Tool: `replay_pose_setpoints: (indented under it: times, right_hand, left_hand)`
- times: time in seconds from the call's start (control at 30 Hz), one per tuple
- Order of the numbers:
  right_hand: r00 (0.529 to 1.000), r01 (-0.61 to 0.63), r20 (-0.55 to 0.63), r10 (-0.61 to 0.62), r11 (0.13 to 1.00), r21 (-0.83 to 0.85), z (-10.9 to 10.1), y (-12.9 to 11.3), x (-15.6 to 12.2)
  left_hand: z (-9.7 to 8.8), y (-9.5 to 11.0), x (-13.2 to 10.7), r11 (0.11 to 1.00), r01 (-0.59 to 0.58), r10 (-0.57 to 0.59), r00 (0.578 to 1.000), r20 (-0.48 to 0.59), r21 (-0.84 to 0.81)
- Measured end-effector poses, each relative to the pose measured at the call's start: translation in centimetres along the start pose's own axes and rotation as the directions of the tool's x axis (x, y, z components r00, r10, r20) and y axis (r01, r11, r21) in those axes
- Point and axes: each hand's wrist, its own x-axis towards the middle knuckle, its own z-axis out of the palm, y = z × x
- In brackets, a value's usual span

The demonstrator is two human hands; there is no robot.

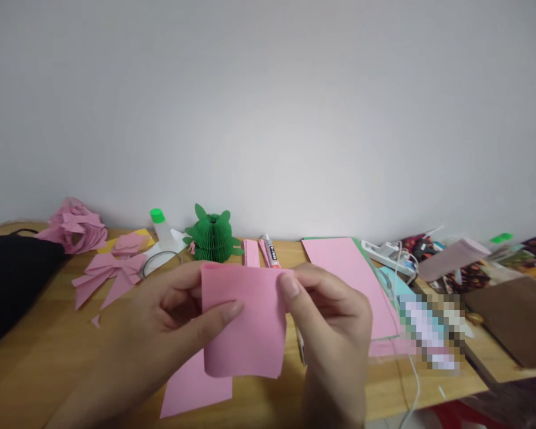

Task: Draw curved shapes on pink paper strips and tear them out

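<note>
Both of my hands hold up a small square of pink paper over the wooden table. My left hand pinches its left edge, the thumb lying across the front. My right hand grips the right edge, thumb on the front, fingers curled behind. The sheet hangs upright and curls slightly at the bottom. A second pink sheet lies flat on the table just below it.
Along the wall stand a green honeycomb paper figure, a glue bottle with a green cap, a glue tube, a pink paper bow and pink paper scraps. A large pink sheet, white cables and clutter lie right; black fabric left.
</note>
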Motion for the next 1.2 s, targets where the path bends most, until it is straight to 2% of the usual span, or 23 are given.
replay_pose_setpoints:
  times: [0.2,0.4,0.53,0.87,1.2]
  right_hand:
    - [0.997,0.072,-0.008,-0.072,0.997,-0.035,0.16,0.02,-0.2]
    - [0.991,0.13,-0.027,-0.133,0.987,-0.091,0.3,-0.05,-0.11]
    - [0.988,0.146,-0.034,-0.15,0.983,-0.108,0.29,-0.17,-0.09]
    - [0.982,0.176,-0.037,-0.183,0.974,-0.143,0.14,-0.05,-0.28]
    - [0.985,0.16,-0.048,-0.168,0.977,-0.139,0.11,-0.11,-0.23]
  left_hand:
    - [-0.15,-0.36,0.33,0.999,-0.042,0.042,0.999,-0.014,-0.018]
    - [-0.23,-0.14,0.37,0.997,-0.064,0.066,0.996,0.059,-0.036]
    - [-0.19,0.11,0.32,0.997,-0.071,0.072,0.997,0.041,-0.033]
    - [-0.17,0.42,0.27,0.991,-0.096,0.106,0.988,0.115,-0.092]
    - [-0.19,0.43,0.2,0.99,-0.07,0.089,0.984,0.156,-0.118]
